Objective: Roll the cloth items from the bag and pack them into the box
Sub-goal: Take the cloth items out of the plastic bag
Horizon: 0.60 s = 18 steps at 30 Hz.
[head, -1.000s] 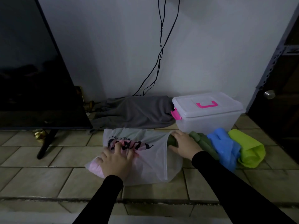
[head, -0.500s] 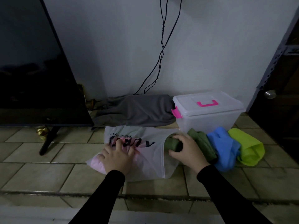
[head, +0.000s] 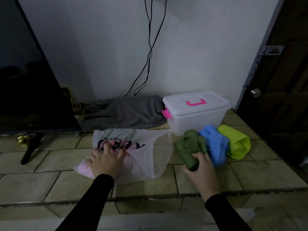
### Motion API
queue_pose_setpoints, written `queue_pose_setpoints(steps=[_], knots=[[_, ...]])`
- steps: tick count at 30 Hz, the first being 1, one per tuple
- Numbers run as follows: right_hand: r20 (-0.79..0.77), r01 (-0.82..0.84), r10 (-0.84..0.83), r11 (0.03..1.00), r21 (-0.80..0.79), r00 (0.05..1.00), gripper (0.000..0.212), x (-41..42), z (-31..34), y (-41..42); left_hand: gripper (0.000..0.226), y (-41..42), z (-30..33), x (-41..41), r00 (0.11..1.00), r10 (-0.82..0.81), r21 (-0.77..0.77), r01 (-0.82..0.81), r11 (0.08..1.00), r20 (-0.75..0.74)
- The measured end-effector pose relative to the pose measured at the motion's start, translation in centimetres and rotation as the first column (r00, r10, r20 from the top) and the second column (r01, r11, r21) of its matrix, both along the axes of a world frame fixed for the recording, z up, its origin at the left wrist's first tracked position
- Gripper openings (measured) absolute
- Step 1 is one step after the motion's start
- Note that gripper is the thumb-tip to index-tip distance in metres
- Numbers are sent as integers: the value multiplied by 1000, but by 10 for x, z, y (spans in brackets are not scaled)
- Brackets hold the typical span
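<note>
A white plastic bag with dark lettering lies flat on the tiled floor, a pink cloth showing through its near left corner. My left hand presses flat on the bag with fingers spread. My right hand grips the near end of a dark green cloth that lies fully outside the bag's mouth. Beside it lie a blue cloth and a lime cloth. Behind them stands the clear box, lid shut, with pink handle and latch.
A grey garment is heaped against the wall behind the bag. A dark TV screen on thin legs stands at the left. Black cables hang down the wall. A dark door with a round knob is at the right.
My right hand has pulled the dark green cloth out of the bag's mouth, toward me and to the right. My left hand has stayed pressed on the bag.
</note>
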State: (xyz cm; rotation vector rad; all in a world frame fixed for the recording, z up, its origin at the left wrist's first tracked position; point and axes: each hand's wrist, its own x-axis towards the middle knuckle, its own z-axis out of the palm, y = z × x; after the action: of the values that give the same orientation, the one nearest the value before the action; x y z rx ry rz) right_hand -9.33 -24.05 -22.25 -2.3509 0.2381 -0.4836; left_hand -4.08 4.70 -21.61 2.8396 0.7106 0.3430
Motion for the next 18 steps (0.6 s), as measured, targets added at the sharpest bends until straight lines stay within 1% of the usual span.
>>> queue_pose_setpoints(steps=[2, 4, 5, 6, 7, 8, 9, 10, 11, 12, 13, 14, 15, 16, 18], knots=[[-42, 18, -16, 999, 31, 999, 43, 7, 4, -1, 57, -1, 1, 0, 1000, -1, -12, 1, 1000, -7], [-163, 20, -16, 1000, 24, 986, 46, 14, 16, -3, 56, -1, 1, -1, 1000, -6, -15, 5, 1000, -16], [-248, 12, -21, 999, -35, 969, 49, 17, 25, -2, 56, 0, 2, -1, 1000, -5, -9, 5, 1000, -16], [-329, -6, -41, 990, -141, 943, 52, 18, 35, -1, 56, -1, 2, -1, 1000, -4, -6, 4, 1000, -20], [-372, -18, -80, 967, -253, 925, 53, 18, 46, 2, 56, -1, 2, -2, 1000, -1, -6, 1, 1000, -24], [-343, -10, -113, 941, -339, 933, 53, 19, 56, 7, 56, -1, 3, -1, 1000, -2, -6, 2, 1000, -21], [-255, 11, -117, 924, -383, 960, 50, 20, 63, 14, 56, -1, 2, -1, 1000, -2, -11, 2, 1000, -26], [-121, 34, -87, 923, -384, 989, 45, 21, 69, 22, 56, -1, 4, -3, 999, 1, -23, -1, 1000, -38], [-30, 24, -37, 936, -351, 999, 40, 22, 74, 32, 57, -1, 5, -4, 999, -1, -33, -1, 999, -47], [-32, -41, 34, 965, -259, 999, 37, 26, 78, 42, 58, -2, 6, -5, 999, -5, -40, 3, 999, -44], [-119, -132, 120, 986, -99, 986, 36, 30, 83, 52, 60, -1, 7, -5, 999, -11, -61, 9, 998, -38], [-245, -207, 226, 973, 103, 943, 36, 37, 85, 62, 62, 0, 9, -8, 1000, -18, -95, 16, 995, -17], [-331, -230, 317, 933, 277, 889, 35, 44, 84, 69, 65, 2, 12, -9, 1000, -14, -163, 16, 987, 10], [-363, -225, 364, 901, 371, 858, 32, 52, 81, 73, 68, 7, 13, -8, 998, 5, -275, 11, 961, 57], [-334, -206, 327, 914, 350, 884, 18, 66, 70, 76, 72, 23, 19, -3, 986, 123, -521, -47, 852, 113]])
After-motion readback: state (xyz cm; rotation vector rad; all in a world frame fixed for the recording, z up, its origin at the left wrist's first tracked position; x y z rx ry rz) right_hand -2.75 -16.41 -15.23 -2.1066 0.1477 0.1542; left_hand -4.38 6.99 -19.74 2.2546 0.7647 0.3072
